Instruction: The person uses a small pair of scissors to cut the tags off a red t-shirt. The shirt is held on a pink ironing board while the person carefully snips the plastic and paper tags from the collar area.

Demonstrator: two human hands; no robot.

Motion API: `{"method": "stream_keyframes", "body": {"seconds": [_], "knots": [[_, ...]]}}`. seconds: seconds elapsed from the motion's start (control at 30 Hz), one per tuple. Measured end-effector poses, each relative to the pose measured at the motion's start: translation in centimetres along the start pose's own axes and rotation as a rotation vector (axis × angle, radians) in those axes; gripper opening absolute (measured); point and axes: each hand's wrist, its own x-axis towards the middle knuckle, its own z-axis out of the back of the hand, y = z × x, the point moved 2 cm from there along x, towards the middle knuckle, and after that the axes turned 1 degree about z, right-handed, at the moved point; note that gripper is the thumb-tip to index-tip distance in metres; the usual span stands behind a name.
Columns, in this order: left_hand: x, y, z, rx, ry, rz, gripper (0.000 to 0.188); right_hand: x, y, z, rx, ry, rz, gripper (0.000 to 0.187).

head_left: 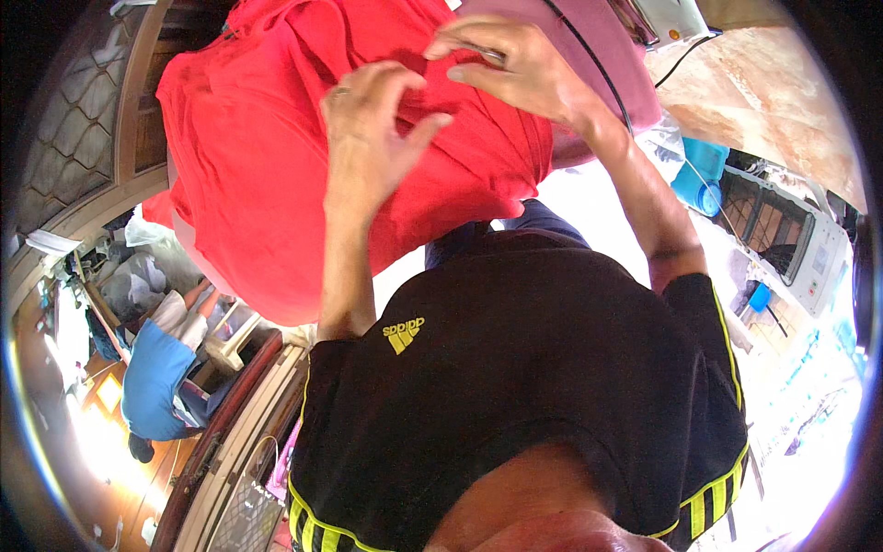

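Note:
A large red cloth (258, 184) lies rumpled over a mauve padded surface (612, 55), whose bare part shows at the upper right. My left hand (372, 129) is just over the cloth, with thumb and fingers apart and curved, and nothing shows between them. Close by on the right, my right hand (515, 69) also has its thumb and fingers spread above the cloth, with a ring on one finger. The two hands are apart, fingertips facing each other. Whether any fingertip touches the fabric is hard to see.
A black cord (593, 60) crosses the mauve surface near my right forearm. Beyond it is a white appliance (671, 20). At right are a tan sheet-like surface (763, 101), a blue container (701, 175) and a grey-white machine (814, 262). A person in blue (161, 377) bends at left.

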Motion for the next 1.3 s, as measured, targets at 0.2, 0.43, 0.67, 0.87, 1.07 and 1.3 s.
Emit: {"method": "stream_keyframes", "body": {"seconds": [0.2, 0.43, 0.67, 0.87, 1.07, 1.3], "knots": [[-1.6, 2.6, -1.0, 0.144, -0.014, 0.05, 0.023, 3.5, 0.3, -0.2, -0.202, 0.331, 0.211, 0.025], [-5.1, 1.0, -1.7, 0.057, -0.16, 0.032, 0.016, -1.9, 0.6, 0.4, -0.356, 0.387, 0.26, 0.024], [-6.4, 0.9, -2.5, -0.152, -0.18, 0.139, 0.021, -4.2, -0.6, -0.2, -0.087, 0.234, 0.118, 0.033], [-4.9, 1.1, -3.2, -0.06, -0.112, 0.004, 0.022, -3.6, -0.6, -0.1, -0.021, 0.204, 0.029, 0.026], [-4.2, 1.6, -4.1, -0.081, -0.19, -0.057, 0.016, -3.8, -0.6, -0.3, 0.01, 0.184, -0.127, 0.028], [-4.3, 1.7, -4.9, -0.136, -0.231, 0.092, 0.006, -3.8, 0.7, 0.1, -0.008, 0.201, -0.146, 0.037]]}}
